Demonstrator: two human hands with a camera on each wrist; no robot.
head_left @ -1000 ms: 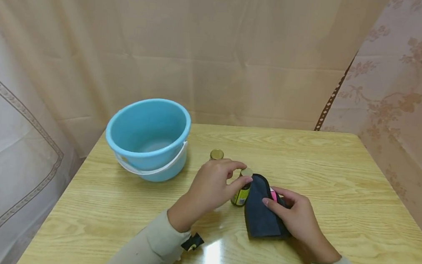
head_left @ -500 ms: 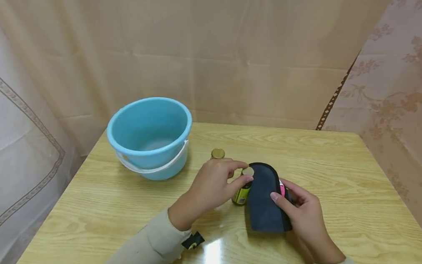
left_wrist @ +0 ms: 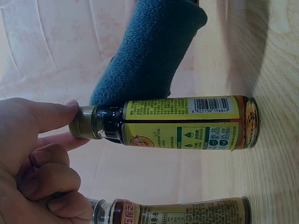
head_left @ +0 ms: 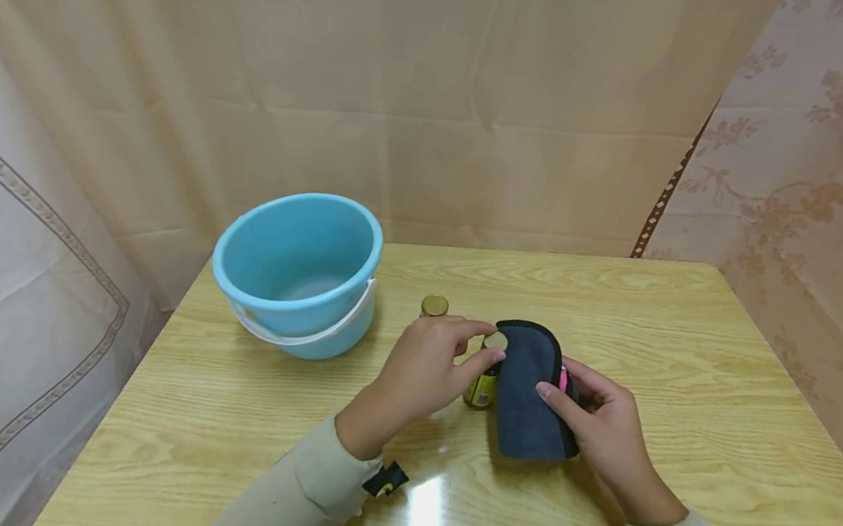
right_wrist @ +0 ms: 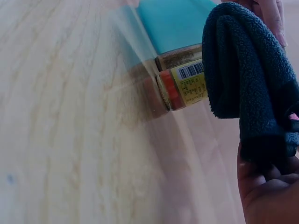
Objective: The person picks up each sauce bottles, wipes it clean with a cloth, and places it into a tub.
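My left hand (head_left: 420, 367) pinches the gold cap of a small glass bottle between thumb and index finger. Upright on the table, this bottle (left_wrist: 182, 123) has a yellow-green label, a barcode and dark contents. My right hand (head_left: 607, 421) grips a folded dark blue-grey cloth (head_left: 533, 406), thumb on the near face. In the right wrist view the fluffy cloth (right_wrist: 252, 70) hangs in a fold beside the bottle (right_wrist: 187, 81). Something pink (head_left: 563, 380) shows at its edge near my fingers. Behind my left hand stands a second gold-capped bottle (left_wrist: 196, 212), mostly hidden in the head view.
A light blue bucket (head_left: 237, 301) with a white handle (head_left: 309, 338) stands at the table's back left. The wooden table (head_left: 684, 361) is bounded by a beige curtain (head_left: 434, 114) behind and patterned drapes (head_left: 819, 189) on the right.
My right hand has lifted the cloth up and a little right, then its top edge has tipped back left against the bottle. The left hand stays on the cap.
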